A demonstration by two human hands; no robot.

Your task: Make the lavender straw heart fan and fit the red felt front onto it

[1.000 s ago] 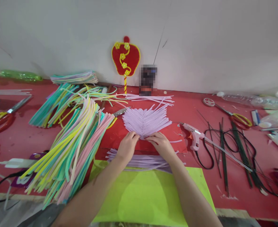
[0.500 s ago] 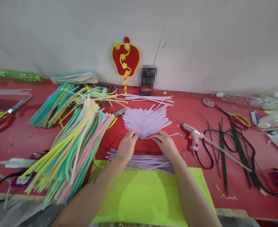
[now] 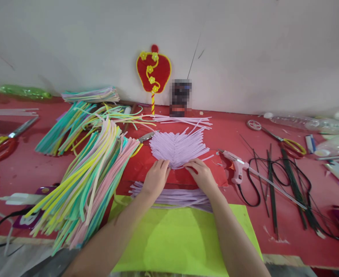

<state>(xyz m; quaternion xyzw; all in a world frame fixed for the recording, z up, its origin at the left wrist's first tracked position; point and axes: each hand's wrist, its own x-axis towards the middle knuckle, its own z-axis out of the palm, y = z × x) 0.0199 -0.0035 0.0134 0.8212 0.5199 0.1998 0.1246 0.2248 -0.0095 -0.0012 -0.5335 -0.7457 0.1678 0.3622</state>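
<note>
A heart-like, leaf-patterned panel of lilac pipe cleaners (image 3: 176, 146) lies on a red sheet (image 3: 181, 177) in front of me. My left hand (image 3: 157, 179) is at its lower left edge, fingers closed together against the bottom tip. My right hand (image 3: 200, 174) pinches a lilac pipe cleaner (image 3: 207, 157) at the lower right edge, and its loose end sticks out past the fingers to the right. Just what lies under the left fingertips is hidden. Nearer to me, a bundle of lilac pipe cleaners (image 3: 181, 198) rests between my forearms on a yellow-green sheet (image 3: 172, 234).
Left of the panel spreads a large pile of multicoloured pipe cleaners (image 3: 85, 181), with scissors (image 3: 9, 136) beyond. A pink glue gun (image 3: 238, 167) with its cord and dark green stems (image 3: 271, 192) lie right. A red fan-shaped decoration (image 3: 153, 73) stands against the wall.
The loose lilac end by my right hand now points up and to the right, where before it lay flatter. Both hands have shifted only slightly along the panel's lower edge.
</note>
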